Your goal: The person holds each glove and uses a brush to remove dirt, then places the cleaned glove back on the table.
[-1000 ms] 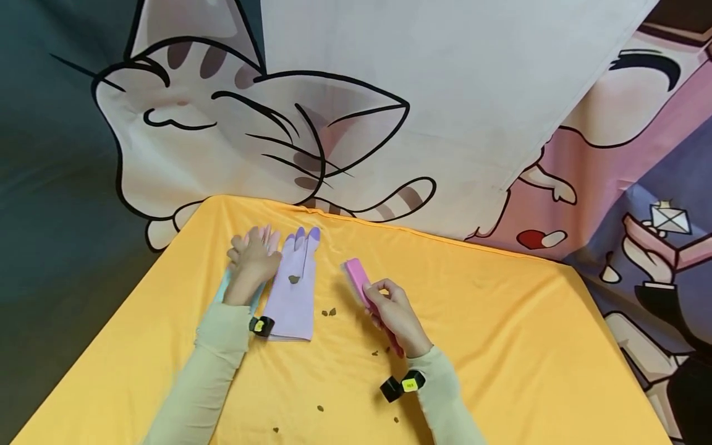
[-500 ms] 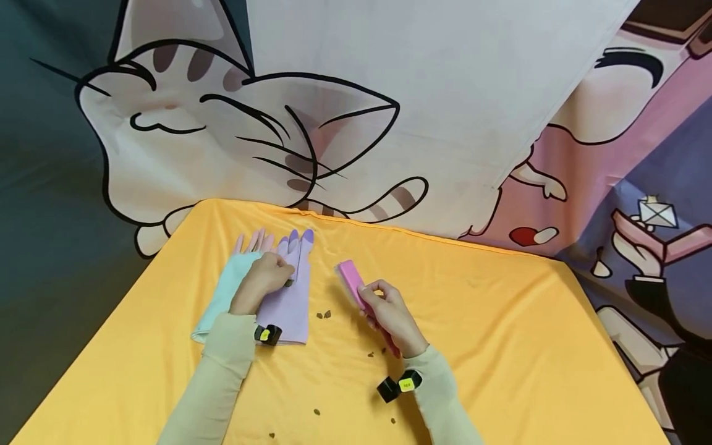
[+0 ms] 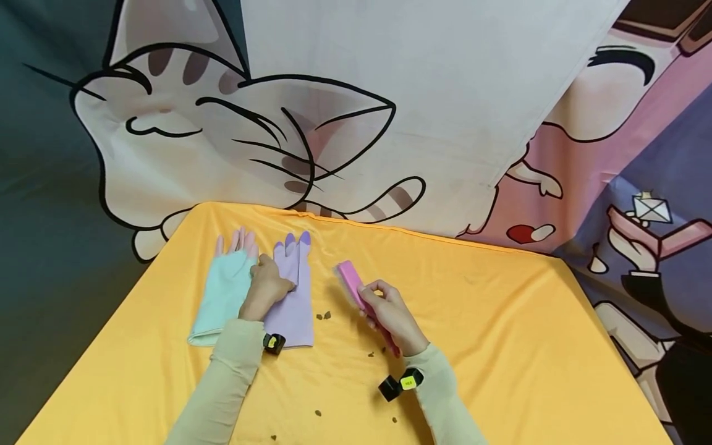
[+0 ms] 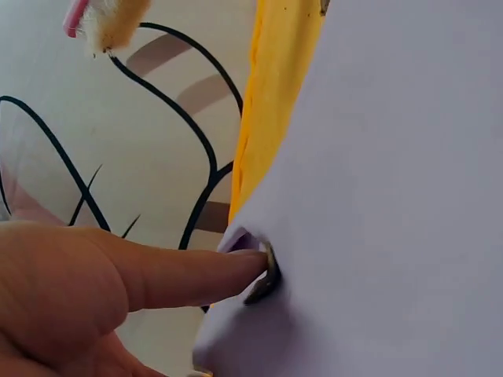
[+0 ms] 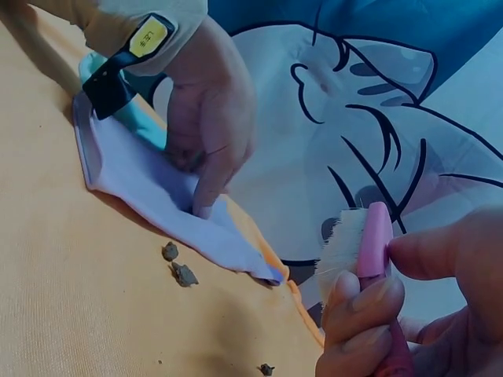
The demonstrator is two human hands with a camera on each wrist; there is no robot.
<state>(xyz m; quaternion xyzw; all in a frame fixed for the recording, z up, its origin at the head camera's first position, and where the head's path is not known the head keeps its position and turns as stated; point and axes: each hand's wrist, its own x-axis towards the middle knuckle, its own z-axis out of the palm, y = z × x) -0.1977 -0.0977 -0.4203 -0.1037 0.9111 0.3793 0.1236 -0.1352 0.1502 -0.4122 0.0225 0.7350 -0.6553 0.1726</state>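
Two rubber gloves lie side by side on the yellow cloth. My left hand (image 3: 268, 285) is at the left edge of the lilac glove (image 3: 295, 315), gripping it with the thumb on top; the other fingertips are hidden. At the thumb tip, in the left wrist view, a small dark flake (image 4: 269, 276) sits on the lilac rubber. Left of that hand is the mint-green glove (image 3: 222, 293) with pink fingers. My right hand (image 3: 396, 315) holds a pink brush (image 3: 350, 276) by its handle, raised above the cloth, its pale bristles (image 5: 339, 247) facing left.
Several dark flakes (image 3: 327, 315) are scattered over the yellow tablecloth (image 3: 500, 346), between the gloves and brush and nearer the front. Behind the table's far edge hangs a cartoon cat backdrop (image 3: 183, 154). Wrist cameras (image 3: 400, 384) are strapped to both arms.
My left hand has come off the mint-green glove onto the lilac one. The mint-green glove's fingers have shifted left and the lilac cuff slightly right. The right hand with the brush has barely moved.
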